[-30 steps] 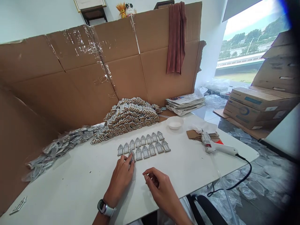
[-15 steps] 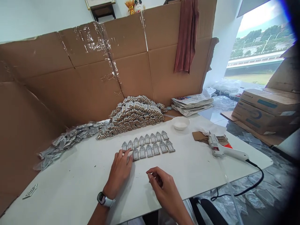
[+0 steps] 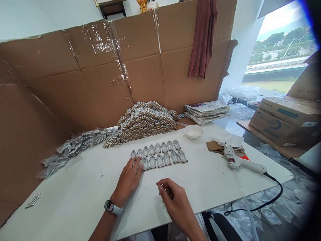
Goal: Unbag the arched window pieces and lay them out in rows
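Observation:
Two rows of small grey window-shaped pieces with pointed arches (image 3: 159, 160) lie on the white table. My left hand (image 3: 129, 175), wearing a watch (image 3: 112, 207), rests palm down at the left end of the lower row. Its fingers are stretched out, with the tips touching or covering a piece there; the fingertips' contact is partly hidden. To the right and nearer me, my right hand (image 3: 174, 202) is held with curled fingers, thumb tip against the index finger. I see nothing between them.
Behind the rows rises a large heap of similar pieces (image 3: 147, 120), with plastic-bagged ones (image 3: 80, 144) to its left. A white bowl (image 3: 194, 132), a newspaper stack (image 3: 207, 112) and a glue gun (image 3: 240, 162) with a trailing cord stand right. A cardboard wall (image 3: 100, 83) encloses the back.
My left hand has shifted slightly left, its fingers flatter and closer together at the row's end. My right hand keeps its place. The view has tilted a little.

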{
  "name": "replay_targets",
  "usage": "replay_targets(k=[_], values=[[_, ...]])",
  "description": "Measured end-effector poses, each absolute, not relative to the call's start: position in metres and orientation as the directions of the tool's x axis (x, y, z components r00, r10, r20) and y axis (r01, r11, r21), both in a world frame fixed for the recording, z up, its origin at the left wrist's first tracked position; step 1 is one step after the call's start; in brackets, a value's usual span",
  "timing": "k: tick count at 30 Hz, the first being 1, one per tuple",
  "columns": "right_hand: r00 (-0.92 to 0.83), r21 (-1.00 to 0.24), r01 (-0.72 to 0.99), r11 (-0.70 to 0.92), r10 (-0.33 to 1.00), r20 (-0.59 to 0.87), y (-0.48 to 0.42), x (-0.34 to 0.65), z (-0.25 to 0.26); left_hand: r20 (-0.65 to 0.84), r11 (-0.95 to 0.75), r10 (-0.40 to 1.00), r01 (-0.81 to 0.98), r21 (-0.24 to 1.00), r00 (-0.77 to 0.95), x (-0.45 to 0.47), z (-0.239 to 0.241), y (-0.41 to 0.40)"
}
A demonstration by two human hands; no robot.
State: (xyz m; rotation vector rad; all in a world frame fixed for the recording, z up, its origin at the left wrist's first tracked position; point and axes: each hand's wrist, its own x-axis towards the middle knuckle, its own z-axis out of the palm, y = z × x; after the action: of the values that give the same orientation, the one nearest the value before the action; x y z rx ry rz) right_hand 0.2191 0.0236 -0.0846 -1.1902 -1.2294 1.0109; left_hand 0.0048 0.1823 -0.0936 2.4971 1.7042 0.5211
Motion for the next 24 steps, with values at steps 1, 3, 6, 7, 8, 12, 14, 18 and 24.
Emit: replay_targets(k=[1,3,6,7,8,12,14,18,24], values=[[0.100,-0.989,0.057,0.134,0.985,0.139,0.024,0.219,-0.084,0.231,-0.381,0.916,0.890,0.252,0.327,0.005,-0.093,0.183],[0.102,-0.989,0.060,0.133,0.985,0.138,0.023,0.220,-0.085,0.224,-0.381,0.918,0.889,0.255,0.329,0.005,-0.092,0.184],[0.100,-0.990,0.071,0.124,0.986,0.131,0.023,0.220,-0.086,0.224,-0.384,0.916,0.887,0.255,0.332,0.006,-0.092,0.182],[0.097,-0.989,0.079,0.122,0.987,0.129,0.023,0.220,-0.087,0.225,-0.387,0.915,0.887,0.251,0.335,0.007,-0.092,0.181],[0.096,-0.989,0.090,0.120,0.987,0.129,0.023,0.220,-0.088,0.222,-0.389,0.914,0.887,0.248,0.339,0.007,-0.092,0.179],[0.123,-0.984,0.133,0.120,0.983,0.136,0.022,0.220,-0.093,0.188,-0.396,0.916,0.878,0.268,0.356,0.007,-0.088,0.176],[0.130,-0.981,0.153,0.120,0.982,0.140,0.021,0.222,-0.096,0.240,-0.394,0.912,0.874,0.285,0.333,0.000,-0.081,0.184],[0.105,-0.969,0.210,0.131,0.982,0.155,0.022,0.225,-0.104,0.434,-0.300,0.887,0.909,0.288,0.155,-0.043,-0.058,0.221],[0.242,-0.984,0.174,0.038,0.967,0.080,0.023,0.218,-0.110,0.432,0.060,0.881,0.950,0.305,-0.194,-0.149,-0.032,0.298]])
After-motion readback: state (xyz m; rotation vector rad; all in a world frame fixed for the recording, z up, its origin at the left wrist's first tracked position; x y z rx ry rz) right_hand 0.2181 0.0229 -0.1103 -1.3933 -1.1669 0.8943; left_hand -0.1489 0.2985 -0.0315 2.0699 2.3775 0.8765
